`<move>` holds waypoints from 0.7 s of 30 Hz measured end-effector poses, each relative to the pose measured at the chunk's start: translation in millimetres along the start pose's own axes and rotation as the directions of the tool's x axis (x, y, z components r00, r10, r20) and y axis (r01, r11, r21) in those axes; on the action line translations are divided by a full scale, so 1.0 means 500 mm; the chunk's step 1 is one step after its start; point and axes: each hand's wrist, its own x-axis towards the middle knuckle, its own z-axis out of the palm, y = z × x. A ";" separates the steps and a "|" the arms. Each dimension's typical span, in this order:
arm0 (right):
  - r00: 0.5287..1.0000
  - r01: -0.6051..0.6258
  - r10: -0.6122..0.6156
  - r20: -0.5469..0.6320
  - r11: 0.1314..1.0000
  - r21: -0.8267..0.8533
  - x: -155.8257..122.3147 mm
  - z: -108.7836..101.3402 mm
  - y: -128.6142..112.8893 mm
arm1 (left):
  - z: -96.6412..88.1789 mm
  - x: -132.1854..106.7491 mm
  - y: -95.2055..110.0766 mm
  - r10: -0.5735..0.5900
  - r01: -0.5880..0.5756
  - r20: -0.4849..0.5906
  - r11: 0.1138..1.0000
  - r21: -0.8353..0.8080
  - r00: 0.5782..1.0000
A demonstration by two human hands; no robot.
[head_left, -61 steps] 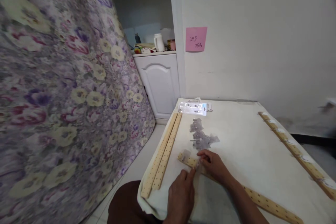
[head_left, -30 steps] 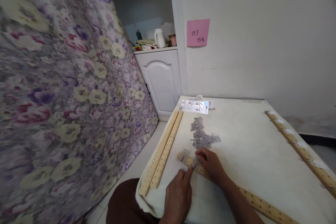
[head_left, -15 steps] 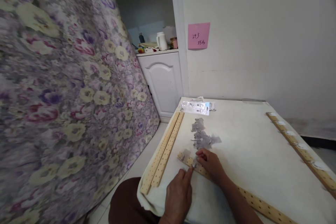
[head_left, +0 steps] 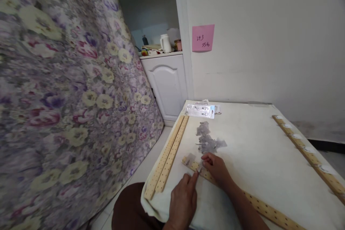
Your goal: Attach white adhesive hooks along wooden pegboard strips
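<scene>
A wooden strip with drilled holes [head_left: 265,206] runs diagonally under both hands on the cloth-covered table. My left hand [head_left: 183,196] is closed, its index fingertip at a small shiny metal piece [head_left: 199,169] on the strip. My right hand [head_left: 215,167] hovers just above the strip, thumb and fingers pinched together; whatever lies between them is too small to make out. A clear plastic square [head_left: 191,158] with a small metal part lies across the strip's far end. Just beyond the hands is a pile of small clear packets with metal parts [head_left: 207,143].
Two more drilled wooden strips [head_left: 169,156] lie along the table's left edge. Another strip [head_left: 304,151], carrying several white round pieces [head_left: 307,148], lies on the right. A clear blister pack [head_left: 199,111] is at the back. A floral curtain [head_left: 81,97] hangs at left.
Both hands keep nearly the same place and pose. The camera view has shifted very slightly.
</scene>
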 end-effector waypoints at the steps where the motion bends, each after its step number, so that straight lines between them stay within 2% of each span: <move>1: 1.000 0.002 -0.002 0.001 1.000 0.000 0.000 0.000 0.000 | 0.000 0.000 0.000 -0.001 0.001 0.000 1.000 0.000 1.000; 8: 1.000 -0.007 0.007 -0.005 1.000 0.010 0.001 -0.003 -0.009 | -0.001 0.001 0.001 -0.012 0.012 0.002 1.000 -0.024 1.000; 21: 1.000 -0.010 0.010 -0.003 1.000 -0.010 0.000 -0.004 -0.009 | 0.014 -0.006 -0.009 0.004 -0.009 -0.068 0.998 -0.064 0.998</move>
